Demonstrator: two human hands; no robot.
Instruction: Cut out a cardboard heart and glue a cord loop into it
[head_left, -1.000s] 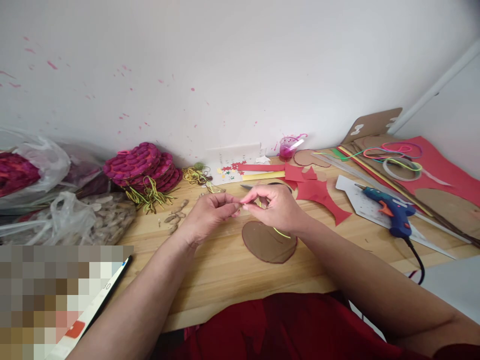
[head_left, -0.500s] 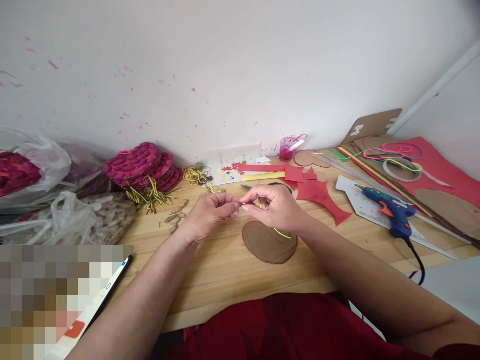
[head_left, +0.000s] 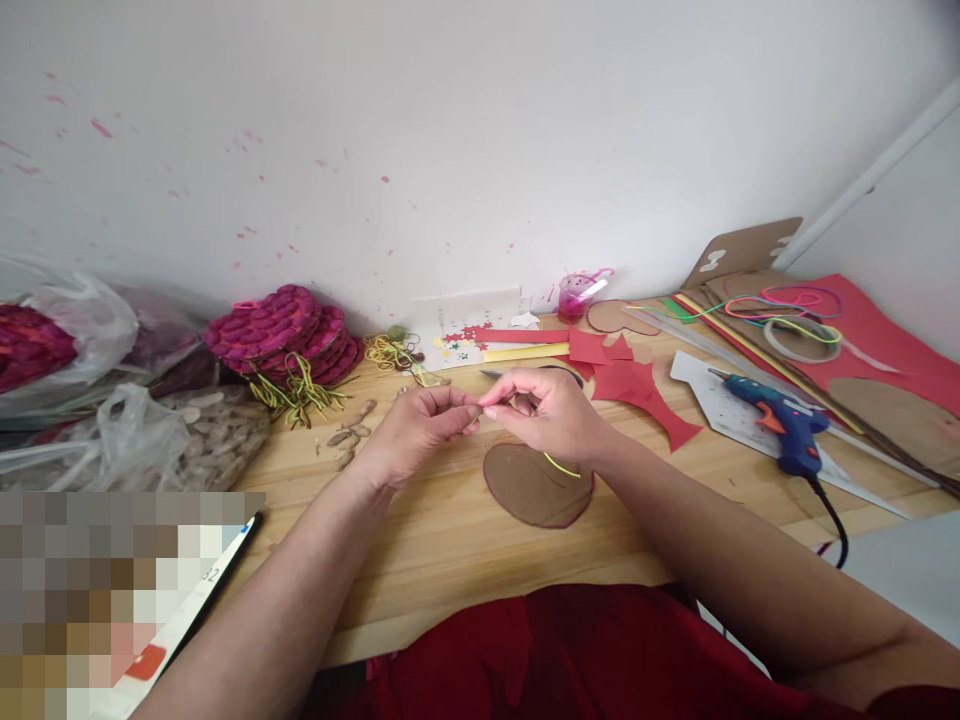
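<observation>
My left hand [head_left: 427,428] and my right hand [head_left: 546,408] meet fingertip to fingertip over the table, both closed in a pinch. Between them is a thin yellow-green cord [head_left: 561,466], mostly hidden by the fingers; its loose end hangs below my right hand. Under that end lies a heart-shaped or rounded brown cardboard piece [head_left: 536,495] with a dark reddish edge. Scissors [head_left: 491,374] lie behind my right hand, largely covered by it. Several peanuts in shells [head_left: 349,437] are left of my left hand.
Stacked magenta peanut-shell pieces with cords [head_left: 270,325] and plastic bags [head_left: 142,440] stand left. Behind are star confetti [head_left: 472,335], red paper scraps [head_left: 630,385] and a cup of pink paint [head_left: 576,298]. A blue glue gun [head_left: 787,425] with its cable lies right, near coloured cords [head_left: 799,300].
Both hands stay nearly in place, still pinched together. The yellow-green cord shows less between the fingers, and the view has shifted very slightly.
</observation>
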